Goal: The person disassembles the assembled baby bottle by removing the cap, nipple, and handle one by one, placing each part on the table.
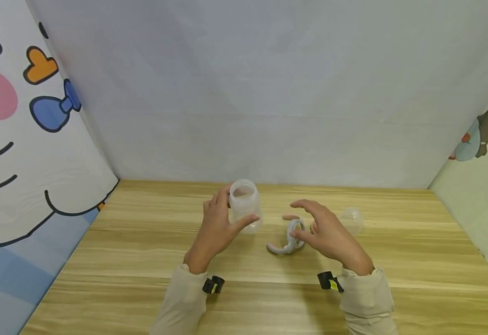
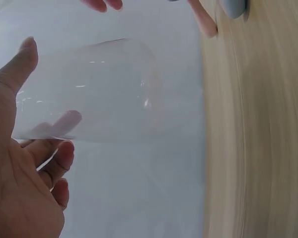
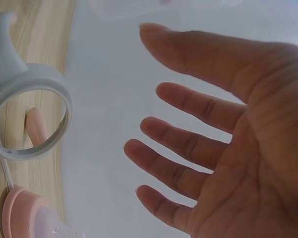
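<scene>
In the head view my left hand [image 1: 217, 223] grips a clear, wide-mouthed baby bottle [image 1: 245, 209], upright, its open mouth tilted toward the camera. The left wrist view shows the thumb on one side of the bottle [image 2: 104, 91] and the other fingers curled at its far side. My right hand [image 1: 325, 230] holds nothing; its fingers are spread and slightly bent. Just left of it in the head view is a grey ring with a curved handle [image 1: 287, 239]. The right wrist view shows that handle ring [image 3: 64, 99] apart from the fingers.
A small pink rounded piece [image 1: 290, 217] lies behind the grey ring. Beside the right hand, partly hidden by it, is a clear domed piece [image 1: 352, 220]. A pink collar [image 3: 22, 210] with a thin straw [image 3: 6, 171] rests on the wooden table [image 1: 143, 260]. A pale curtain [image 1: 269, 93] hangs behind.
</scene>
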Motion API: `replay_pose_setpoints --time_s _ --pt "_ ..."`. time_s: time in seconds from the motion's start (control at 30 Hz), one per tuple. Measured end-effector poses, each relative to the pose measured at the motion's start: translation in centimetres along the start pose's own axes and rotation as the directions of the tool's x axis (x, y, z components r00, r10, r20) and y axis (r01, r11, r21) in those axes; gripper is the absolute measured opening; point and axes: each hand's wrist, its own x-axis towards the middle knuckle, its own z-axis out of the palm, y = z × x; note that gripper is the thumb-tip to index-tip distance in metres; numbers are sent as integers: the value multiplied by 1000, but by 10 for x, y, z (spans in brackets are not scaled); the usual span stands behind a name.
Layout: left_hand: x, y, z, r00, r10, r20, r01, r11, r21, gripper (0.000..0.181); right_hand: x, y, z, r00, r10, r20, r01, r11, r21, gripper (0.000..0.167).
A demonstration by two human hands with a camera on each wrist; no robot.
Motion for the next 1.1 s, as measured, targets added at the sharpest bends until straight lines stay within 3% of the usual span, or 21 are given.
replay_pose_setpoints --time_s 0.4,0.77,1.1 --pt "0 -2 6 1000 -10 -25 11 999 50 74 0 -1 0 1000 -2 -1 2 1000 -4 58" --pt "1 -7 10 997 -76 16 75 996 51 72 0 -1 0 1000 6 10 -6 1000 12 58" --pt "0 -8 13 996 -89 12 88 992 90 76 -1 -1 0 1000 18 11 -19 1000 14 58"
